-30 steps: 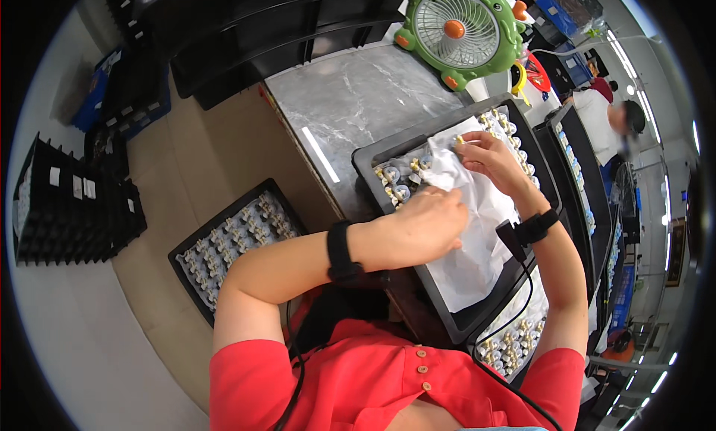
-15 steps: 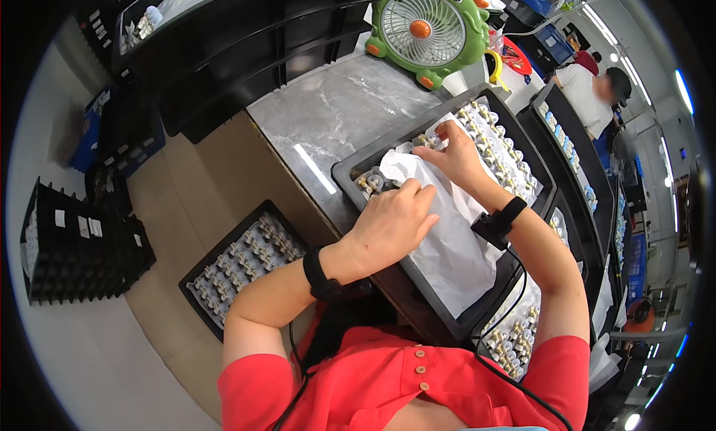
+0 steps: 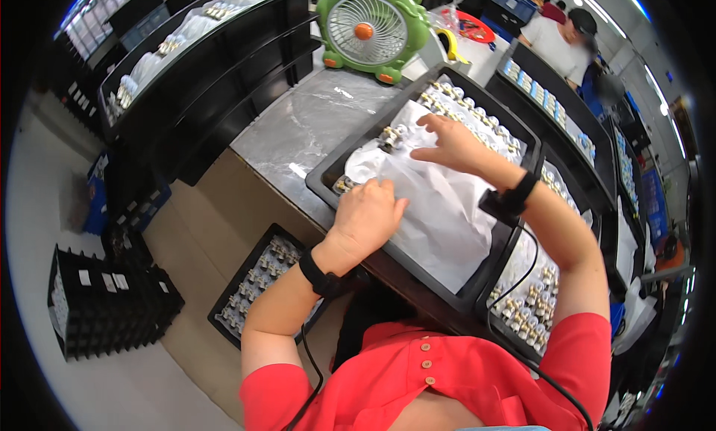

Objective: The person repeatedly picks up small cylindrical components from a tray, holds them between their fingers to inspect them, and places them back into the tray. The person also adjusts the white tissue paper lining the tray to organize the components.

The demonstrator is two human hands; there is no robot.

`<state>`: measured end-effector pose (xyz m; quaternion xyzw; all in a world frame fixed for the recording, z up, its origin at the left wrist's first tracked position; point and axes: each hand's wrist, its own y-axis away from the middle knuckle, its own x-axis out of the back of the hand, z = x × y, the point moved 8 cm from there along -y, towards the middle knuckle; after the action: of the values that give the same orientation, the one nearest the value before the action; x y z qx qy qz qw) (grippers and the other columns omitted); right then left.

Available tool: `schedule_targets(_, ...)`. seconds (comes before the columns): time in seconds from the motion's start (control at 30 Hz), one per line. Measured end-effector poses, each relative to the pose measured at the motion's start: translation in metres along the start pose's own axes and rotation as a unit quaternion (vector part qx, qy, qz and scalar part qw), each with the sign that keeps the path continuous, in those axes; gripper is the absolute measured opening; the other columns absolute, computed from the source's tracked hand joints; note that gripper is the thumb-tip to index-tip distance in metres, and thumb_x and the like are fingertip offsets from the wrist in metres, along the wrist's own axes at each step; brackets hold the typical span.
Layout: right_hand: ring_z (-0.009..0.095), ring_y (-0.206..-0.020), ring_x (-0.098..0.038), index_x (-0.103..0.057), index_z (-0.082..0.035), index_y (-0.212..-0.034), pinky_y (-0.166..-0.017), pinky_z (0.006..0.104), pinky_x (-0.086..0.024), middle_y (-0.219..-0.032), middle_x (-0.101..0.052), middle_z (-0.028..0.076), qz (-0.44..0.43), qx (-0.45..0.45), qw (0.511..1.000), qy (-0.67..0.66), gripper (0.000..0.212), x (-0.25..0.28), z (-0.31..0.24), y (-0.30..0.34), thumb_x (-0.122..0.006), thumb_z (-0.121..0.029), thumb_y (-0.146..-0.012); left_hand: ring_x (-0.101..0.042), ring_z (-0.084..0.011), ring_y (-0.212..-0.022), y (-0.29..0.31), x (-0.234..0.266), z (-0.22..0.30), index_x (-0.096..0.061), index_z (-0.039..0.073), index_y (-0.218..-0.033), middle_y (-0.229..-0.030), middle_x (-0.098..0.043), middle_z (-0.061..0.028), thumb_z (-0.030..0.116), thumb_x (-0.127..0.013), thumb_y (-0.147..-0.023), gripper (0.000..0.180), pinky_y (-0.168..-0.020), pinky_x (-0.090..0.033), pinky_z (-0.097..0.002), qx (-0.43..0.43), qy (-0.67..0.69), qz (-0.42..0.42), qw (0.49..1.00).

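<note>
A black tray (image 3: 328, 181) on the table holds rows of small brass-and-grey parts (image 3: 492, 132), with white paper sheeting (image 3: 440, 214) spread over its near part. My left hand (image 3: 367, 218) is at the tray's left side, beside a few parts (image 3: 344, 185). Its fingers curl inward and the thumb sticks out; the fingertips are hidden, so what they hold cannot be made out. Above the paper, my right hand (image 3: 455, 146) has its thumb and fingers apart with nothing seen between them. A small cluster of parts (image 3: 390, 138) lies just left of its fingers.
A green animal-shaped fan (image 3: 373, 28) stands on the grey marbled table (image 3: 298, 125). More trays of parts (image 3: 526, 311) are at the right, another tray (image 3: 261, 282) sits lower at the left, and stacked black trays (image 3: 112, 297) stand far left. A person (image 3: 559, 43) is at the back right.
My view has shifted, moving the scene in the picture. My right hand has drawn back from the cluster of parts and its fingers have spread. The left hand stays at the tray's left side.
</note>
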<state>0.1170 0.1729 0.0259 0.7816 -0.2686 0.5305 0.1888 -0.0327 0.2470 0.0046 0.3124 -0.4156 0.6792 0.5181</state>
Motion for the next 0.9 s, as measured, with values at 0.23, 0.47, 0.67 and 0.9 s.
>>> schedule_targets(0.23, 0.025, -0.086, -0.064, -0.057, -0.003, -0.116, -0.073, 0.0344, -0.050, -0.103, -0.063, 0.016, -0.107, -0.125, 0.986, -0.037, 0.054, 0.097, 0.052, 0.153, -0.069, -0.039, -0.078, -0.063, -0.0369, -0.081, -0.008, -0.008, -0.005, -0.067, 0.004, -0.089, -0.089, -0.064, -0.0180, 0.040, -0.061, -0.082, 0.038, -0.072, -0.050, -0.0448, 0.037, -0.101, -0.100, 0.989)
schedule_targets(0.47, 0.021, -0.087, -0.062, -0.057, 0.000, -0.114, -0.075, 0.0321, -0.049, -0.100, -0.065, 0.014, -0.025, -0.268, 0.960, -0.070, 0.051, 0.128, 0.156, 0.281, -0.068, -0.037, -0.081, -0.063, -0.0358, -0.082, -0.013, -0.010, 0.001, -0.070, 0.006, -0.086, -0.085, -0.066, -0.0158, 0.046, -0.060, -0.080, 0.042, -0.072, -0.049, -0.0433, 0.015, -0.176, -0.149, 0.973)
schedule_targets(0.67, 0.032, -0.085, -0.063, -0.063, 0.000, -0.096, -0.074, 0.0375, -0.050, -0.088, -0.066, 0.018, -0.145, -0.248, 0.957, 0.036, 0.049, 0.052, 0.195, 0.305, -0.072, -0.041, -0.070, -0.064, -0.0324, -0.075, -0.021, 0.012, 0.048, -0.070, 0.008, -0.093, -0.077, -0.066, -0.0155, 0.042, -0.060, -0.081, 0.038, -0.068, -0.048, -0.0401, -0.017, -0.186, -0.179, 0.966)
schedule_targets(0.9, 0.036, -0.081, -0.063, -0.061, 0.001, -0.089, -0.072, 0.0408, -0.050, -0.083, -0.065, 0.020, -0.181, -0.229, 0.955, 0.051, 0.046, -0.008, 0.214, 0.312, -0.072, -0.031, -0.058, -0.061, -0.0315, -0.089, -0.006, -0.041, 0.184, -0.060, 0.008, -0.115, -0.100, -0.063, -0.0158, 0.036, -0.065, -0.081, 0.044, -0.079, -0.048, -0.0374, -0.217, 0.020, -0.279, 0.935)
